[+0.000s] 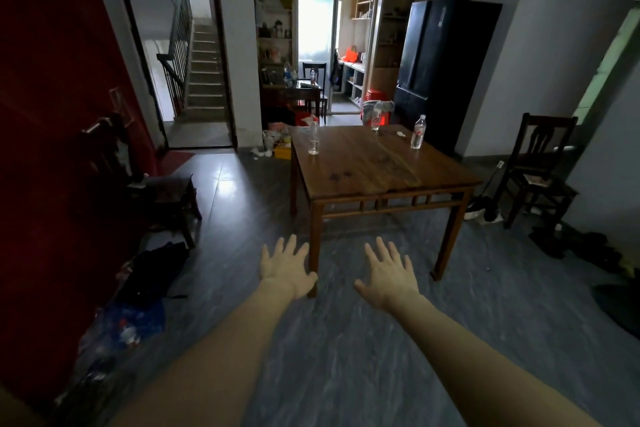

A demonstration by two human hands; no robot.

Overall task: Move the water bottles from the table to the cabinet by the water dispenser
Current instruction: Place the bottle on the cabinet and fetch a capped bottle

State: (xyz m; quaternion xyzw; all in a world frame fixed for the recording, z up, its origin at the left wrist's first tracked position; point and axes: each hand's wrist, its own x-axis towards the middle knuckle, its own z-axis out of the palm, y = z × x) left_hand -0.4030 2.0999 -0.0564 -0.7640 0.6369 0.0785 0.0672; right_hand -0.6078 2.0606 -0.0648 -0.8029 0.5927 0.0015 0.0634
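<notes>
Wooden worktop (374,163), three clear bottles upright, far beyond both hands.
Left hand (287,267) and right hand (389,274) spread, empty, over bare floor (346,340); left bottle (313,137) near the edge, middle bottle (375,120), right bottle (418,132) well apart.

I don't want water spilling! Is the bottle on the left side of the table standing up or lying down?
Standing up. The left bottle stands upright on the table, cap on top.
</notes>
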